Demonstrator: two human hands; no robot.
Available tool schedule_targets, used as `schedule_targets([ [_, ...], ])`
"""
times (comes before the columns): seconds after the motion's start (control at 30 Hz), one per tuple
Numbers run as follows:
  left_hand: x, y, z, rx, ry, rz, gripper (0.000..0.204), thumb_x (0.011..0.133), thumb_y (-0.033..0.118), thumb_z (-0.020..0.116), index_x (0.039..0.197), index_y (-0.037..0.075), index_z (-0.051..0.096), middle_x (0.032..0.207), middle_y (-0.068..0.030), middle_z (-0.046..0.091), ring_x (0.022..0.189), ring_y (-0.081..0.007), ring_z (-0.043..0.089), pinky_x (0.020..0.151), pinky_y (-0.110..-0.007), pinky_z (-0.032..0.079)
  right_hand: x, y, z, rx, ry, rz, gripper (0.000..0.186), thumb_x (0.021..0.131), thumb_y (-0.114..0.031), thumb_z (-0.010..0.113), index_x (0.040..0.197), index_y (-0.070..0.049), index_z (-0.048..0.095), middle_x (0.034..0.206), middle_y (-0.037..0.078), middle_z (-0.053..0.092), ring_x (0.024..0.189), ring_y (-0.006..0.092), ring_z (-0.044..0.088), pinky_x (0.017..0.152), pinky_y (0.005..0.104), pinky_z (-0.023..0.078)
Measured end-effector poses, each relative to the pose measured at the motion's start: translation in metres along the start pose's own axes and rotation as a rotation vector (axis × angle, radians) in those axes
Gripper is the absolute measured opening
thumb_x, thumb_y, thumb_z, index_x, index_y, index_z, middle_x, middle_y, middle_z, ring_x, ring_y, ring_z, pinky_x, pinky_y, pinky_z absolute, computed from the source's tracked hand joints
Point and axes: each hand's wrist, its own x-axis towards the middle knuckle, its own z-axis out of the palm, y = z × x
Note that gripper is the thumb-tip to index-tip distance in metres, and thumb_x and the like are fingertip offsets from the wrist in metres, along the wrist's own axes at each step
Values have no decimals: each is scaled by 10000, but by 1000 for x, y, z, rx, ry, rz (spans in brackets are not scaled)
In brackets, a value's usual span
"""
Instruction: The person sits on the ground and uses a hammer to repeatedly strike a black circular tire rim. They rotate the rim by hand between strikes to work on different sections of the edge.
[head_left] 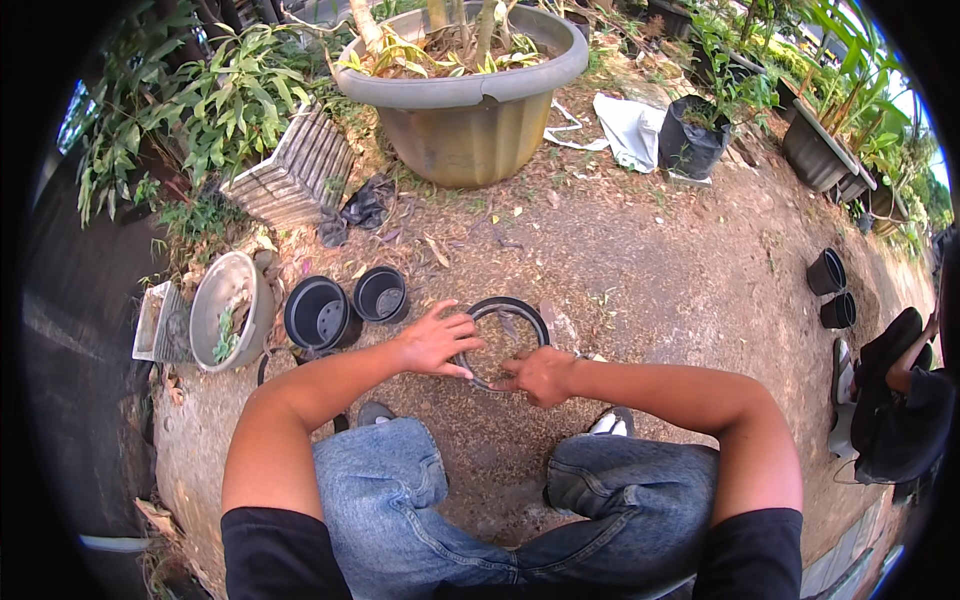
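Observation:
Between my knees and the large planter is a round black pot [541, 320], seen from above, with brown soil-like matter inside its rim. My left hand [440, 342] lies over the pot's left side, fingers spread and reaching inward, thumb low near the rim. At the lower right of the rim, my right hand [543, 376] has its index finger stretched inward and the other fingers curled, apparently pinching the edge. The undersides of both hands are hidden. Two black plastic pots, a larger one [318, 313] and a smaller one [381, 294], stand to the left.
A big planter [460, 135] with thick stems stands ahead. Left are a pale round pot [232, 310] and a ribbed planter [300, 165]. Ahead right are a white sack [630, 130] and a black grow bag [694, 140]. A person in dark clothes [905, 425] sits at the right, near two small pots [830, 290].

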Motion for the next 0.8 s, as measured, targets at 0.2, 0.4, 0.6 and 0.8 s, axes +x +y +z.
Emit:
schedule_targets([
  [0.2,-6,-10,3,-70,48,139,583,976,683,562,1310,217,668,1237,-44,620,1344,-245,533,1235,-578,220,-13,45,-1,-221,29,-39,404,897,-341,633,1273,-232,730,1191,49,598,1131,264,595,888,442,577],
  [0.4,-13,-27,-17,-133,8,242,542,935,682,626,1218,231,724,1265,-56,619,1352,-252,524,1222,-586,242,-35,69,11,-180,221,-12,416,901,-308,625,1289,-191,719,1250,67,585,1173,263,586,886,436,591],
  [0.6,-21,-46,-18,-26,81,153,505,918,668,652,1207,265,745,1310,-45,627,1390,-251,512,1223,-605,240,-36,57,7,-133,201,-1,462,911,-280,601,1355,-170,674,1253,86,571,1164,264,582,899,443,590],
  [0.8,-14,-40,-16,-28,44,179,504,955,653,614,1117,202,770,1256,-60,624,1325,-267,536,1201,-572,272,-31,51,10,-137,205,4,450,901,-262,624,1338,-164,677,1238,88,570,1161,269,587,927,450,578],
])
